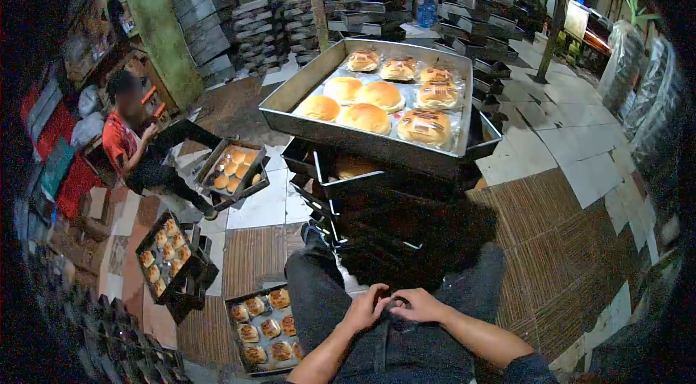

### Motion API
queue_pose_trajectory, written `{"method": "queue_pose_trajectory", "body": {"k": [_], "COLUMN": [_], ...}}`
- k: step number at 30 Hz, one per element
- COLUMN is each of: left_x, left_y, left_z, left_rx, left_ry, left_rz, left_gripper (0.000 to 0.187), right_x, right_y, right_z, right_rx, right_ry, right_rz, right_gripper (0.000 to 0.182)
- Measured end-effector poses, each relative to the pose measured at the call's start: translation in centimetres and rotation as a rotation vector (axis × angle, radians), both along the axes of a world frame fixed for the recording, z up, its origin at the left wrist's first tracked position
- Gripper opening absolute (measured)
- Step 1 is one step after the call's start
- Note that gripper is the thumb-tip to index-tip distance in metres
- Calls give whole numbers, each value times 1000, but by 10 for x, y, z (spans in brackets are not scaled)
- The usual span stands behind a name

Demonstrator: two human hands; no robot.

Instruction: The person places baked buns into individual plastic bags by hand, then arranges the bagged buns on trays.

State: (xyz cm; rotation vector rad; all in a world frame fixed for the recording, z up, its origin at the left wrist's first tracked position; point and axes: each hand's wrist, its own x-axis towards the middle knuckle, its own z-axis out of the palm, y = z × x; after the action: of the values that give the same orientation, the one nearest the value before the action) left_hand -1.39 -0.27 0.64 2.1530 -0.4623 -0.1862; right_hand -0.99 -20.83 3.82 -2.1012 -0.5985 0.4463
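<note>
Four bare buns (365, 118) and what look like five in printed clear wrappers (424, 127) share the metal baking tray (355, 139) ahead of the hands, and the likeliest mishap is a tip or slide of that load. The tray sits skewed on a stack of trays (317, 159), one of which juts past its right edge; a knee or forearm knocking the pile could shift it, I judge. The bare buns would suffer first, having nothing round them, and their soft-looking tops could dent under a careless pinch. A second hazard lies left of the hands: a floor tray (233, 333) of browned buns beside the left leg (313, 290), where a shifted foot could catch its rim.

As for the grip, the left hand (366, 307) and right hand (418, 306) are close together above the lap, fingers bent inward and the fingertips near one another; whether anything small is pinched between them I cannot tell. No bun is in contact with either hand: the loaded baking tray stands beyond them and higher, well apart from the fingers.
</note>
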Motion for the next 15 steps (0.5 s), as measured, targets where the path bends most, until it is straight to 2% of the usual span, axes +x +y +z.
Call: {"method": "queue_pose_trajectory", "body": {"k": [1,3,4,5,7,9,10,11,13,15], "left_x": [-2,-1,2,7,17,22,18,20,19,10], "left_y": [-5,-8,-4,1,1,-6,-10,-14,-14,-16], "left_z": [-1,13,16,19,14,-13,-20,-8,-8,13], "left_rx": [5,-138,-118,38,323,169,93,24,-10,-106], "left_ry": [5,128,131,135,144,94,89,70,-118,-90], "left_rz": [-4,26,20,-13,-75,-106,-112,-118,-86,-23], "left_gripper": [54,70,70,66,63,28,25,22,15,14], "right_x": [0,3,6,8,21,31,22,18,20,26], "right_y": [-4,-2,-7,-7,-19,-36,-33,-33,-33,-34], "right_z": [-6,-18,-20,14,28,40,20,14,12,15], "right_rx": [5,-95,12,-55,137,-470,-1046,-1095,-725,-117], "right_ry": [5,-426,-558,-549,-550,98,-99,-336,-335,-449], "right_rz": [-4,-85,-220,-346,-510,-180,-203,-286,-451,-195], "right_gripper": [16,12,9,7,10,15,26,43,57,58]}}
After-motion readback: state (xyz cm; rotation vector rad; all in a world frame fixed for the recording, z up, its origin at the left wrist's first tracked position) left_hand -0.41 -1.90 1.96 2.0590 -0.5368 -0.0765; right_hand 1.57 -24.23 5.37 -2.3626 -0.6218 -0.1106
